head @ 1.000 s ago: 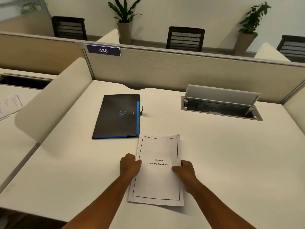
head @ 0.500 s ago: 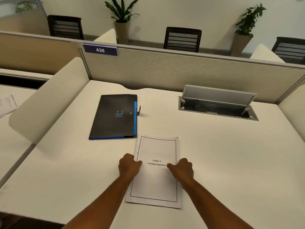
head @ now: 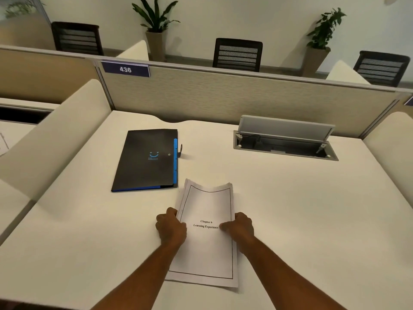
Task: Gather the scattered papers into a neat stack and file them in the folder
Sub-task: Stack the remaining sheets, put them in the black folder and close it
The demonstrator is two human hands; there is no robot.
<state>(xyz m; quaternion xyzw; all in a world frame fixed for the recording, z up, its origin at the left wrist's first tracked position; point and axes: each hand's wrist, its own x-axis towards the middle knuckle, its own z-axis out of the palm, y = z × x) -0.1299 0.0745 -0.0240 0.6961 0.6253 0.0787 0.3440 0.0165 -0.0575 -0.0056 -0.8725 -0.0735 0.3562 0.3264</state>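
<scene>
Both forearms are cut off by the lower edge of the frame. The fingertips of the left hand [head: 171, 227] are hidden under the left edge of the paper stack [head: 206, 247], and the right hand [head: 240, 227] covers part of its right edge. How many sheets make up the stack cannot be told. The small blue lettering under the smile mark on the folder [head: 145, 161] is too small to be read. A sheet at the far left [head: 3, 142] is cut off by the frame edge. The inside of the cable box [head: 285, 146] is dark and largely hidden.
</scene>
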